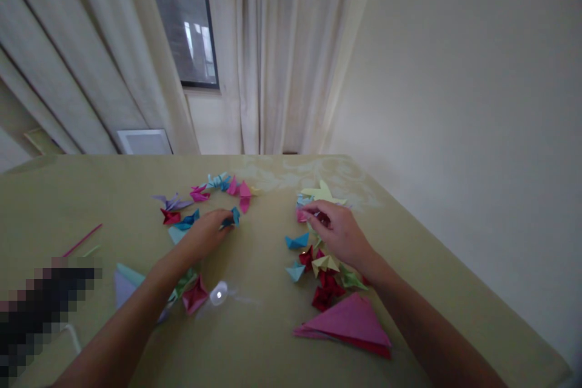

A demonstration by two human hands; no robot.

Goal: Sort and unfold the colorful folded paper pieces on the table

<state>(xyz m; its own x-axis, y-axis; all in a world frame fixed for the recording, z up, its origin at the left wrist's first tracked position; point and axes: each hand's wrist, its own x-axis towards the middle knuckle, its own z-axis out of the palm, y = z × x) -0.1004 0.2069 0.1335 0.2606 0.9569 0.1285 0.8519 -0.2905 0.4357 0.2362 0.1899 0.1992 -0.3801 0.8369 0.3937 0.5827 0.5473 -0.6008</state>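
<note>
My left hand [210,230] is closed on a small blue folded-paper piece [235,216], which shows past the fingertips. My right hand [339,230] has thumb and fingers pinched together at a pink folded-paper piece [301,215], within the right-hand group of origami. A pale yellow paper star shape [324,193] lies just beyond those fingers. Nearer me are a blue paper boat [297,241], a light blue one [295,271] and dark red folded pieces [328,291]. Around my left hand lie a purple paper crane [173,201], a red piece [170,216] and pink pieces [244,194].
A large pink folded paper [348,324] lies at the front right. Part of a lilac paper [125,285] shows beside my left forearm. A round shiny white object [219,293] and a pink stick [82,239] rest on the yellowish tablecloth [254,339]. Curtains and a wall stand behind.
</note>
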